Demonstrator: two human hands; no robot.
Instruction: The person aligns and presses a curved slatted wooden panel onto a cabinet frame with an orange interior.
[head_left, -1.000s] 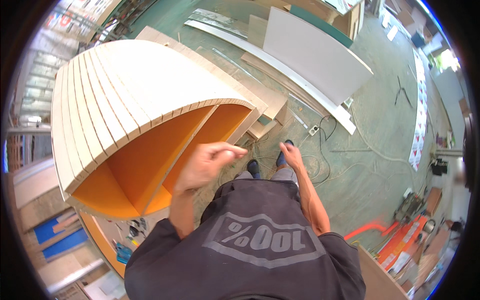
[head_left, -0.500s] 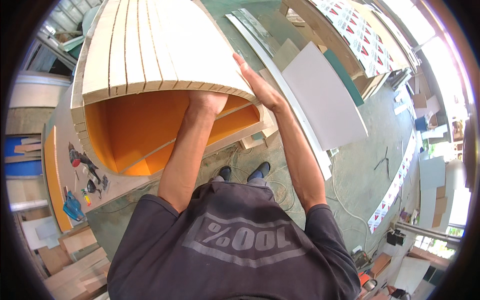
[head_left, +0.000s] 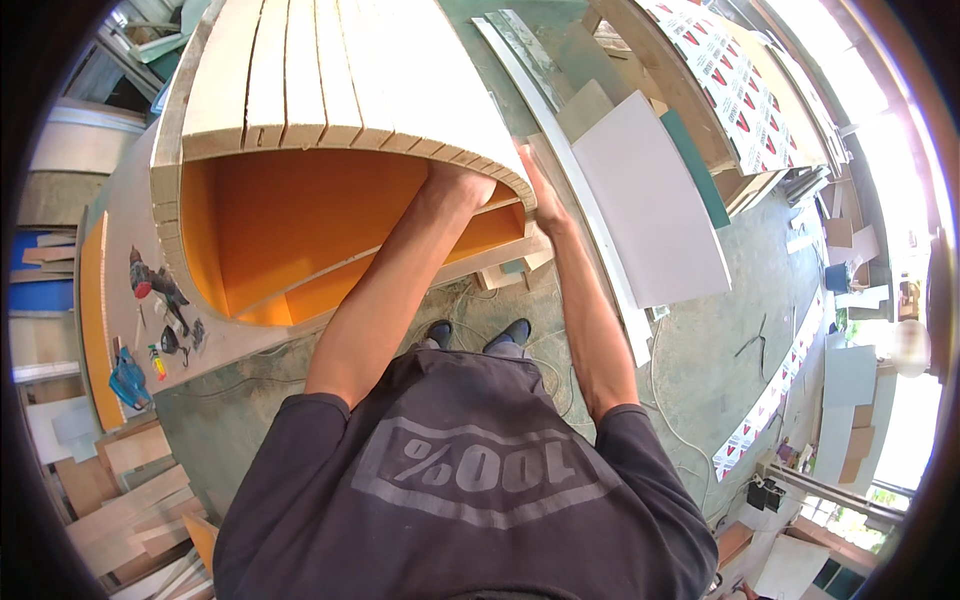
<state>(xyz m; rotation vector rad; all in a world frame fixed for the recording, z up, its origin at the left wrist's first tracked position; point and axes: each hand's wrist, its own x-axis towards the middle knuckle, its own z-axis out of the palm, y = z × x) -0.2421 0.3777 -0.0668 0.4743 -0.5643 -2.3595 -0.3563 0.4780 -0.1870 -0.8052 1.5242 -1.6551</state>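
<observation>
A second earlier both hands were in the air; now they were at the pale wooden curved cabinet with grooved top and orange interior (head_left: 330, 105). Versus half a second ago, the left bare hand (head_left: 462, 187) had shifted right beneath the rim. Cabinet lay ahead, curving over the left hand, its fingers hidden, grip couldn't be told. Right bare hand (head_left: 541, 192) stood outside the cabinet's right end; finger spread and contact unclear.
</observation>
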